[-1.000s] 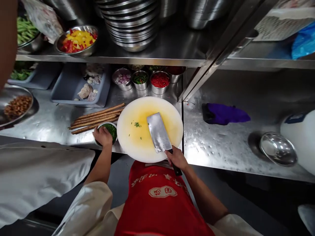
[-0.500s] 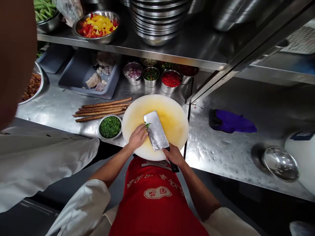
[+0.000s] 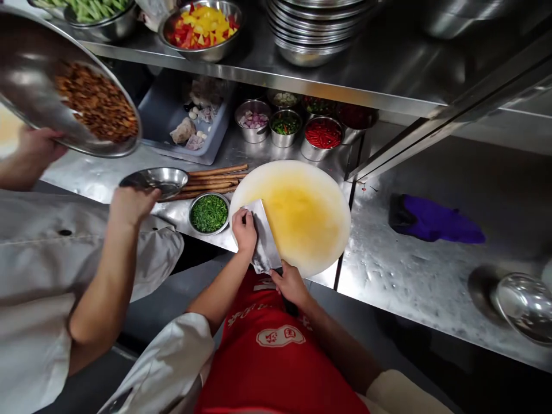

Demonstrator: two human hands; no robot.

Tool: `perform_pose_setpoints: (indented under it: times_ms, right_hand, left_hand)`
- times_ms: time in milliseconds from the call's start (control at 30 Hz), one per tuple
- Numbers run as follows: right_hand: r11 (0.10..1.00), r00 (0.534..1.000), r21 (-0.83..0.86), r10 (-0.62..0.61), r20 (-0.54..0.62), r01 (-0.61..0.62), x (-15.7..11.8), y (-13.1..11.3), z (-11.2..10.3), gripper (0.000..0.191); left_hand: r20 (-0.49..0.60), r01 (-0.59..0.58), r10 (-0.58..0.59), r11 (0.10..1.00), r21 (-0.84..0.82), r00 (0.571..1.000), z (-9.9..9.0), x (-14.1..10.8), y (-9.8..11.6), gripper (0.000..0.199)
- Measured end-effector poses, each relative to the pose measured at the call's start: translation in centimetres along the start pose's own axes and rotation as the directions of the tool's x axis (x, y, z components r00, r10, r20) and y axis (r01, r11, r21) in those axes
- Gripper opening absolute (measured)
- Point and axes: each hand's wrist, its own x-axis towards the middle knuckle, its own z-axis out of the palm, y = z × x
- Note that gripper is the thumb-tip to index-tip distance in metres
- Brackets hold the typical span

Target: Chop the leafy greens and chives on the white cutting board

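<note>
My right hand is closed round the dark handle of a cleaver. The cleaver's broad blade lies over the left part of a round, yellow-stained cutting board. My left hand is at the blade's left edge with its fingers curled; whatever they hold, if anything, is hidden. Just left of the board stands a small metal bowl of chopped green herbs. Behind that bowl, long brown sticks lie on the steel counter.
At the left, another person's hands hold a large bowl of brown pieces and a small metal bowl. Behind the board are metal cups of red chillies and shallots. A purple cloth lies to the right.
The cleaver and my hands have shifted to the board's left side. My left fingers have curled in, and the green sprig is out of sight. The other person's large bowl is now raised and tilted.
</note>
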Motion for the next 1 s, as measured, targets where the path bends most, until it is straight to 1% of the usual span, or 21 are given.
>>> perform_pose_setpoints:
  times_ms: [67,133,233,300,367,433,500,567,633,700,800,833,933,967,1000]
  right_hand:
    - [0.999,0.999,-0.024,-0.037,0.024,0.038,0.9,-2.0,0.9,0.012]
    - [0.997,0.996,-0.037,-0.073,0.048,0.075,1.7,-4.1,1.8,0.012]
    - [0.997,0.992,-0.003,-0.083,0.1,0.083,2.4,-6.5,2.9,0.013]
    - [0.996,0.986,0.059,-0.073,0.147,0.065,2.5,-7.0,3.0,0.012]
    - [0.99,0.981,0.138,-0.065,0.182,0.04,2.1,-6.6,2.7,0.01]
    - [0.98,0.98,0.197,-0.064,0.189,0.026,1.3,-5.5,1.8,0.007]
    - [0.975,0.984,0.221,-0.056,0.167,0.018,0.3,-4.3,0.6,0.009]
    - [0.977,0.991,0.213,-0.049,0.124,0.022,-0.7,-3.1,-0.8,0.014]
    - [0.979,0.997,0.206,-0.027,0.069,0.013,-1.7,-2.1,-2.3,0.02]
    - [0.977,1.0,0.212,-0.005,0.007,0.003,-2.6,-1.2,-3.6,0.025]
    - [0.967,0.997,0.253,0.026,-0.07,-0.007,-3.7,-0.2,-5.3,0.03]
    - [0.964,0.995,0.266,0.032,-0.092,-0.006,-3.9,0.1,-5.8,0.031]
    - [0.958,0.987,0.286,0.052,-0.152,-0.007,-4.5,0.8,-7.2,0.033]
    - [0.959,0.983,0.285,0.059,-0.171,-0.008,-4.6,1.0,-7.6,0.033]
    - [0.96,0.98,0.281,0.07,-0.188,-0.014,-4.6,1.1,-8.1,0.033]
  left_hand:
    - [-0.064,0.007,-0.005,0.999,0.032,0.998,-1.7,1.7,-0.5,0.019]
    - [-0.075,-0.025,0.034,0.993,0.118,0.997,-3.8,3.7,-1.3,0.018]
    - [-0.013,-0.097,0.104,0.96,0.263,0.994,-6.5,6.9,-3.3,0.017]
    - [0.037,-0.132,0.127,0.933,0.334,0.991,-7.8,8.9,-4.9,0.016]
    - [0.09,-0.156,0.13,0.904,0.398,0.987,-8.5,10.4,-6.4,0.016]
    - [0.135,-0.174,0.126,0.873,0.455,0.983,-8.9,11.3,-7.6,0.016]
    - [0.132,-0.165,0.114,0.85,0.501,0.985,-9.0,11.8,-8.2,0.018]
    - [0.083,-0.115,0.085,0.851,0.513,0.993,-9.2,12.1,-8.5,0.022]
    - [0.024,-0.049,0.042,0.875,0.482,0.999,-9.4,12.4,-8.4,0.024]
    - [-0.016,-0.009,0.018,0.904,0.428,1.0,-9.7,12.8,-8.2,0.023]
    - [-0.069,0.015,0.007,0.947,0.321,0.998,-10.3,13.6,-7.7,0.022]
    - [-0.102,0.031,-0.001,0.956,0.29,0.995,-10.5,13.9,-7.4,0.023]
    - [-0.243,0.119,-0.048,0.95,0.29,0.969,-10.9,14.2,-6.6,0.033]
    - [-0.266,0.146,-0.061,0.938,0.313,0.962,-11.0,14.3,-6.4,0.039]
    - [-0.265,0.173,-0.083,0.925,0.338,0.961,-11.1,14.3,-6.2,0.046]
